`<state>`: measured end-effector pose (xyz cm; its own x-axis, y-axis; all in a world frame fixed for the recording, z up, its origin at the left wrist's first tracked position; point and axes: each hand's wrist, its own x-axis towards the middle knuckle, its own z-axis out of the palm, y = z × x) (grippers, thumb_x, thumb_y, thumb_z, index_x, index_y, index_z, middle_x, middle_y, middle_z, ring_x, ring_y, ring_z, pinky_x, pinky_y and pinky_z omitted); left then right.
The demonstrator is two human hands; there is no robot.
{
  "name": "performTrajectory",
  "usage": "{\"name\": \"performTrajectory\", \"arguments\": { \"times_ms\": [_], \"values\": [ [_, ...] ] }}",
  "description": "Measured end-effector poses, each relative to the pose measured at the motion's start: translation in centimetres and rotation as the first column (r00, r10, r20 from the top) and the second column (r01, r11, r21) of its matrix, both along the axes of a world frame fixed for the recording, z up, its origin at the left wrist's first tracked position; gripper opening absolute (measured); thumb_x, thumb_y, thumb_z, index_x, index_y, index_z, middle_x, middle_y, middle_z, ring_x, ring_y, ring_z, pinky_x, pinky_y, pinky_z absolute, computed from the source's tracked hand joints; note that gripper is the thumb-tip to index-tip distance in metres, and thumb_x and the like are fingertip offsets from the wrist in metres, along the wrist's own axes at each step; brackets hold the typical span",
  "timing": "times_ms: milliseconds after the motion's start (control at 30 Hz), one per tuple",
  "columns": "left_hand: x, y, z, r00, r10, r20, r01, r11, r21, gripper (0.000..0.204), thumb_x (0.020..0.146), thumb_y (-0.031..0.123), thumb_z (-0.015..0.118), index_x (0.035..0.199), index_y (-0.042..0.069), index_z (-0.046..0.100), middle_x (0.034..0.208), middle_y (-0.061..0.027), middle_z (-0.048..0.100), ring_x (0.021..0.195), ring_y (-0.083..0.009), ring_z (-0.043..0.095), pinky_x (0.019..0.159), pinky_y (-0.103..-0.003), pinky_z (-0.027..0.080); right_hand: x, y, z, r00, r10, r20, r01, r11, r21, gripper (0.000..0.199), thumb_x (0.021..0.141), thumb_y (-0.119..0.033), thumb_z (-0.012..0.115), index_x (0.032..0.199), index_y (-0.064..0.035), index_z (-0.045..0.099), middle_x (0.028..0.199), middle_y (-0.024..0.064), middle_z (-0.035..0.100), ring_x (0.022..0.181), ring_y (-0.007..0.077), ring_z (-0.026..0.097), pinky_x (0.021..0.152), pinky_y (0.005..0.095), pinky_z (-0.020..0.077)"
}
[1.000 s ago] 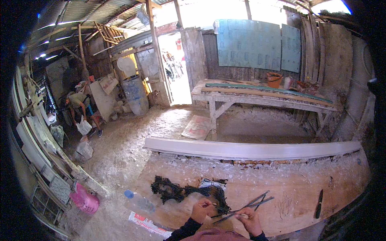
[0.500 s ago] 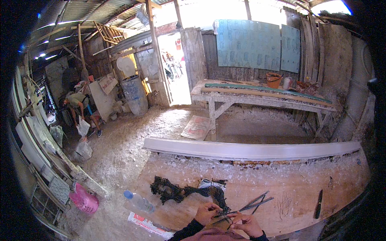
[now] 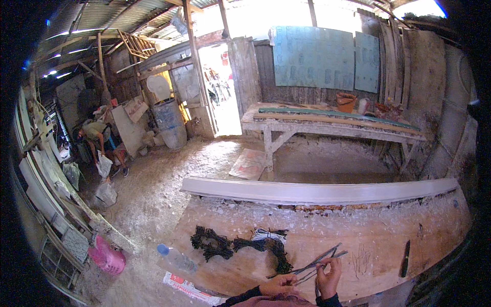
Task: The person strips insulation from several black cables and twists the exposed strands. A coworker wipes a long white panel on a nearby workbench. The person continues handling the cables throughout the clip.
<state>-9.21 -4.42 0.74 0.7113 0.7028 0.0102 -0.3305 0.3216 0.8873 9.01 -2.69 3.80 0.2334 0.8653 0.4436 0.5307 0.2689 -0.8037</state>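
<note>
Several thin dark grey strips point(image 3: 318, 259) lie crossed on the near part of a wooden worktable point(image 3: 317, 230). My left hand point(image 3: 279, 285) is at their near left ends, its fingers bent together; what is pinched there is too small to make out. Raised beside them, my right hand point(image 3: 330, 275) has thumb and fingers closed on a thin dark strip that hangs down in front of the palm. Beyond my left hand lie tied bundles of short black strands point(image 3: 210, 243), with a white-strand bundle point(image 3: 269, 234) among them.
A dark knife point(image 3: 405, 259) and loose thin wires point(image 3: 361, 260) lie to the right. A plastic bottle point(image 3: 176, 257) is at left. A long white moulding point(image 3: 317, 191) spans the table's far edge. Across the floor, a person point(image 3: 97, 134) bends over a sack; a pink basket point(image 3: 107, 256) stands nearer.
My hands have moved apart: the right rose and turned upright with a strip, while the left dropped slightly lower and to the right. The far person's sack has shifted slightly.
</note>
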Motion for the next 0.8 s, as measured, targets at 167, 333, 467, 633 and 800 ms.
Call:
{"name": "performTrajectory", "arguments": {
  "times_ms": [167,333,467,633,800],
  "values": [
    [-1.3,1.0,-0.4,0.851,0.348,-0.394,-0.337,0.936,0.100,0.019,0.080,0.019,0.061,0.069,0.009,0.050,0.060,0.0040,0.043,0.052,-0.0035,0.041,0.045,-0.019,0.032,-0.2,-0.1,-0.5,0.957,0.174,-0.233,-0.190,0.981,-0.049,0.012,0.064,-0.001,0.068,0.073,-0.0013,0.060,0.083,0.0089,0.058,0.082,0.0201,0.053,0.077,0.0312,0.0396],
    [-2.9,2.2,-1.2,0.515,0.793,-0.325,-0.694,0.609,0.384,0.020,0.073,0.020,0.069,0.067,0.008,0.054,0.057,0.0052,0.046,0.052,-0.0037,0.042,0.048,-0.019,0.035,0.2,-0.8,0.8,0.789,0.429,-0.439,-0.565,0.788,-0.245,0.008,0.068,-0.005,0.068,0.073,-0.0019,0.063,0.092,0.0092,0.057,0.092,0.0202,0.052,0.083,0.0333,0.0393],
    [-3.7,2.4,-0.9,0.466,0.813,-0.349,-0.794,0.558,0.242,0.021,0.068,0.019,0.074,0.069,0.007,0.057,0.060,0.0045,0.051,0.055,-0.0042,0.044,0.050,-0.019,0.036,-0.7,-1.6,2.5,0.523,0.633,-0.572,-0.850,0.436,-0.295,0.011,0.070,-0.008,0.069,0.080,-0.0043,0.065,0.102,0.0093,0.057,0.105,0.0233,0.048,0.093,0.0361,0.0336],
    [-3.4,2.1,-0.1,0.430,0.840,-0.331,-0.780,0.530,0.332,0.019,0.068,0.019,0.074,0.070,0.007,0.060,0.062,0.0038,0.054,0.057,-0.0043,0.046,0.051,-0.019,0.036,-1.5,-1.6,3.5,0.454,0.713,-0.534,-0.890,0.389,-0.238,0.014,0.069,-0.009,0.070,0.082,-0.0051,0.065,0.103,0.0085,0.058,0.113,0.0243,0.043,0.099,0.0382,0.0268],
    [-3.0,1.9,-0.5,0.594,0.686,-0.420,-0.624,0.722,0.298,0.012,0.072,0.016,0.069,0.075,0.006,0.062,0.063,0.0032,0.055,0.058,-0.0047,0.047,0.052,-0.019,0.037,0.1,-2.0,2.9,0.471,0.533,-0.703,-0.874,0.392,-0.288,0.011,0.071,-0.008,0.064,0.081,-0.0046,0.063,0.085,0.0035,0.061,0.084,0.0143,0.055,0.078,0.0288,0.0416]
  ]
}}
